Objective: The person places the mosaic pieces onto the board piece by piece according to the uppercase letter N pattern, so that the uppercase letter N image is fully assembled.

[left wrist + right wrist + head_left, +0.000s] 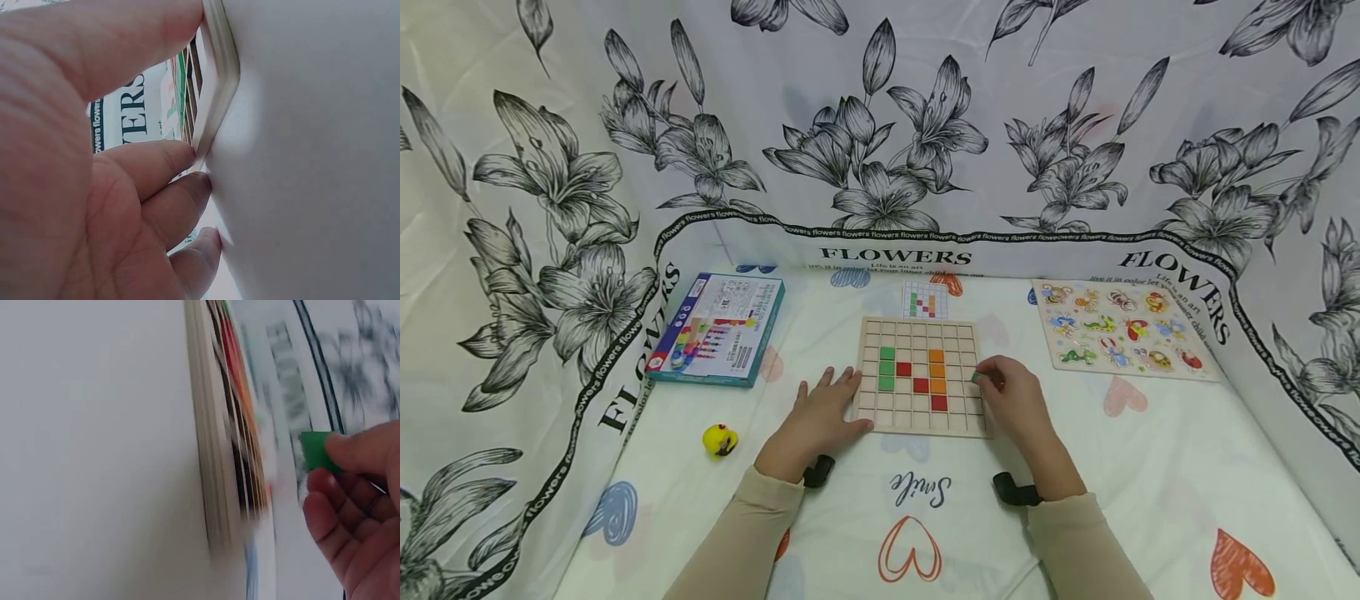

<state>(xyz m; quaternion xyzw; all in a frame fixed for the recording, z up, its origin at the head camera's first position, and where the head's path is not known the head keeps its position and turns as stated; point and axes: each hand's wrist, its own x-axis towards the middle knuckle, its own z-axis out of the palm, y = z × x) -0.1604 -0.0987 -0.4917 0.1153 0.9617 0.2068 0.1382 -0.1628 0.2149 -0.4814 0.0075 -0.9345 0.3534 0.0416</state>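
A wooden grid board (pixel 887 421) lies flat on the cloth in the middle of the head view. Three green tiles (pixel 887 367) stand in a column on it, three orange tiles (pixel 937 371) in another, and three red tiles (pixel 904 369) run diagonally between and below. My left hand (pixel 820 417) rests at the board's left side, fingers spread, with thumb and index touching its edge in the left wrist view. Beside the right edge, my right hand (pixel 1017 397) pinches a green square tile (pixel 314 449) between thumb and fingers, just above the board.
Behind the board lies a pattern card (pixel 925 300) with coloured squares. A flat box (pixel 718 329) is at the left, with a yellow toy duck (pixel 720 440) nearer me. An animal puzzle board (pixel 1123 329) lies at the back right. Flower-printed cloth rises behind.
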